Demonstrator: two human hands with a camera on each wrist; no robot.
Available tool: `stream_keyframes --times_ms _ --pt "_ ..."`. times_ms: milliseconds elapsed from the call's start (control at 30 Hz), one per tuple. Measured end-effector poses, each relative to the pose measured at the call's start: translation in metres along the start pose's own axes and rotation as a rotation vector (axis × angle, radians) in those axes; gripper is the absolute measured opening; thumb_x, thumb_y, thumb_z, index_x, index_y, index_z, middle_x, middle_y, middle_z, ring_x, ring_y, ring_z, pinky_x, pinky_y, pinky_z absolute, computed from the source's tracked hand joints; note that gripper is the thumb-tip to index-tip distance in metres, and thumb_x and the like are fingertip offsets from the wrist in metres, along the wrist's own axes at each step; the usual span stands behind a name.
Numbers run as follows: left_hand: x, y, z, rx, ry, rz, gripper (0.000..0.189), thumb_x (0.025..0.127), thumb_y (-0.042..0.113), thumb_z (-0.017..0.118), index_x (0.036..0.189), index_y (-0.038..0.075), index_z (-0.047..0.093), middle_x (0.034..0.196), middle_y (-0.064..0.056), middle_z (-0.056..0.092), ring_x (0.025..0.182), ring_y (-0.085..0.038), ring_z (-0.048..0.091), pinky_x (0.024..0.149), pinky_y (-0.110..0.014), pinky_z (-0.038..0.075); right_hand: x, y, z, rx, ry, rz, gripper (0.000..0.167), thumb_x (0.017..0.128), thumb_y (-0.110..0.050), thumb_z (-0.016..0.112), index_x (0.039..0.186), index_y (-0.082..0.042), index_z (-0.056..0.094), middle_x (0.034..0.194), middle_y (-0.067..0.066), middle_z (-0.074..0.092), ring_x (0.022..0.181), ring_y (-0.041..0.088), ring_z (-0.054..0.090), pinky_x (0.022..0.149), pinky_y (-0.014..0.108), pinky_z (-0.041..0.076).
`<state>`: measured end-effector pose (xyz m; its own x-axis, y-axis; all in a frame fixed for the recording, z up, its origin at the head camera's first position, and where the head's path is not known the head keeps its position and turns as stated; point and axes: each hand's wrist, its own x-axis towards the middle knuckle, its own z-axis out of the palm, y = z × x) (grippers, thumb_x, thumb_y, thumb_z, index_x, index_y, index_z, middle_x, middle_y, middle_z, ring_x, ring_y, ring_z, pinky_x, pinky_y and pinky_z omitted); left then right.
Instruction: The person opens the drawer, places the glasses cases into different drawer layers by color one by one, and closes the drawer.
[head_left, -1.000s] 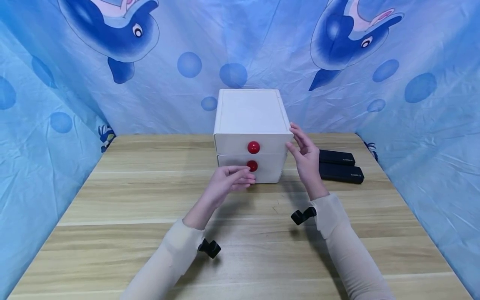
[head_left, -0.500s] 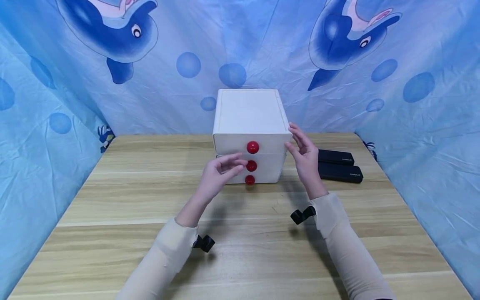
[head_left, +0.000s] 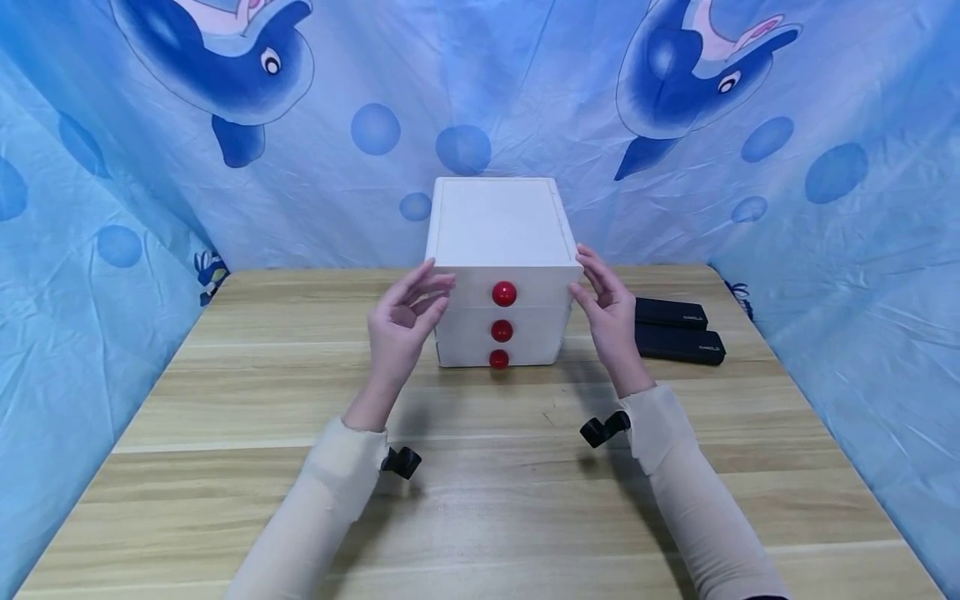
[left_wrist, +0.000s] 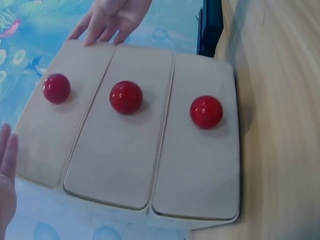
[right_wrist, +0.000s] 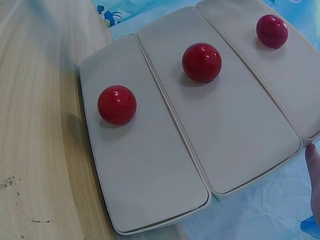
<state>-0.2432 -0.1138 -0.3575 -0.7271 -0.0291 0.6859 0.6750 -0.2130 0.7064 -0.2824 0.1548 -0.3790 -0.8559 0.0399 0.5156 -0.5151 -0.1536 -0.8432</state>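
Left hand (head_left: 401, 325) has lifted from the lowest glossy red round knob (head_left: 498, 359) to beside the upper left corner of a white, boxy three-drawer cabinet (head_left: 502, 225) — fingers loose, gripping nothing. Right hand (head_left: 611, 321) unmoved, relaxed fingers at its right edge. Cabinet upright, drawers flush — rear of pale wood-grain worktop (head_left: 525, 508).

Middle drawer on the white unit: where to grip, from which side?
Probably best to pinch the middle red knob from the front, thumb and fingers on opposite sides. It is round and stands proud of the flat front of the white drawer unit, whereas the drawer edges show only narrow seams.
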Motion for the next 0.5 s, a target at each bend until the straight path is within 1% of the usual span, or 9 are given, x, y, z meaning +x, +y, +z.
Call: stream_keyframes --times_ms 67,133,267,367,500 --pt "0.003 0.000 -0.001 -0.018 0.033 0.047 0.047 0.085 -0.007 0.066 0.128 -0.017 0.049 0.109 0.005 0.072 0.105 -0.010 0.068 0.092 -0.027 0.056 0.000 0.000 0.000 -0.002 -0.002 -0.001 0.037 0.093 -0.002 0.062 0.128 -0.014 0.062 0.148 0.004 0.048 0.137 0.015 0.045 0.099 0.018 0.050" --pt "0.007 0.000 -0.003 -0.025 0.059 0.074 0.048 0.086 -0.001 0.069 0.128 -0.015 0.051 0.110 0.004 0.072 0.106 -0.011 0.067 0.094 -0.029 0.056 0.000 0.001 0.000 -0.007 -0.003 -0.005 0.037 0.093 -0.003 0.062 0.128 -0.015 0.062 0.148 0.004 0.048 0.137 0.015 0.045 0.099 0.018 0.049" --pt "0.012 -0.002 -0.005 -0.004 0.094 0.081 0.049 0.086 0.007 0.072 0.129 -0.010 0.055 0.113 0.004 0.071 0.111 -0.012 0.065 0.097 -0.030 0.054 0.000 0.002 0.000 -0.008 -0.004 -0.012 0.037 0.093 -0.003 0.062 0.127 -0.015 0.062 0.148 0.003 0.049 0.137 0.016 0.045 0.099 0.018 0.049" --pt "0.015 -0.003 -0.006 0.017 0.105 0.077 0.049 0.086 0.005 0.072 0.128 -0.012 0.054 0.114 0.004 0.070 0.111 -0.013 0.064 0.096 -0.029 0.054 0.001 0.002 0.000 -0.011 -0.003 -0.012 0.037 0.093 -0.002 0.062 0.128 -0.013 0.062 0.148 0.003 0.049 0.137 0.015 0.045 0.099 0.018 0.049" --pt "0.019 -0.004 -0.007 0.057 0.133 0.089 0.046 0.085 -0.002 0.070 0.125 -0.016 0.053 0.111 0.006 0.071 0.107 -0.012 0.063 0.088 -0.024 0.055 0.001 0.003 -0.001 -0.017 -0.001 -0.011 0.037 0.093 -0.002 0.062 0.129 -0.010 0.060 0.148 0.003 0.049 0.137 0.015 0.045 0.100 0.018 0.049"
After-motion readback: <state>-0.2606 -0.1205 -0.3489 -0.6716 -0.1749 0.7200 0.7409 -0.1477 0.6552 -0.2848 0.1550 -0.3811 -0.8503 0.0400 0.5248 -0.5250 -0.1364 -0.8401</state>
